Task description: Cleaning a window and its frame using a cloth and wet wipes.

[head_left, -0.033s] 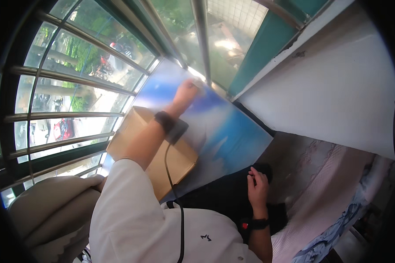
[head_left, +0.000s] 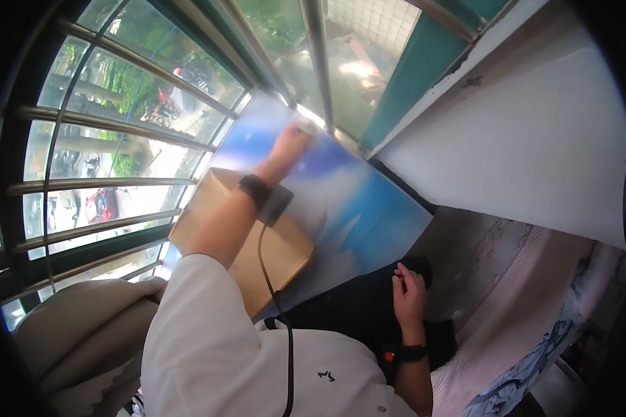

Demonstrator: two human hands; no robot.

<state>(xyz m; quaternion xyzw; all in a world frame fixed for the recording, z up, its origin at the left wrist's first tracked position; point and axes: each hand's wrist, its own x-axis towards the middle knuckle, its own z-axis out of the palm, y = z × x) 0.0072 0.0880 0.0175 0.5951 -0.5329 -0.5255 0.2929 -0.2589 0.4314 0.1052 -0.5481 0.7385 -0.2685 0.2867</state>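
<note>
My left hand [head_left: 290,147] reaches over to the far end of a blue-and-white panel [head_left: 358,222] with a cloudy, sky-like print. Its fingers are closed on a small pale wad [head_left: 307,128], pressed near the panel's far edge; motion blur hides what it is made of. Beneath my left forearm an open-looking cardboard box [head_left: 285,256] sits on the panel. A dark strapped device [head_left: 275,206] is on that wrist, with a black cable [head_left: 266,264] running from it. My right hand [head_left: 409,297] rests on my dark-clothed leg, fingers loosely bent and apart, holding nothing visible.
Metal window bars [head_left: 118,125] border the left and far sides. A white slanted board [head_left: 508,139] rises at the right. Pink ribbed fabric [head_left: 494,326] lies at the lower right, and a grey-brown cloth bundle [head_left: 83,333] at the lower left.
My left hand has slid slightly to the left over the panel with the pale wad. My right hand has stayed where it was.
</note>
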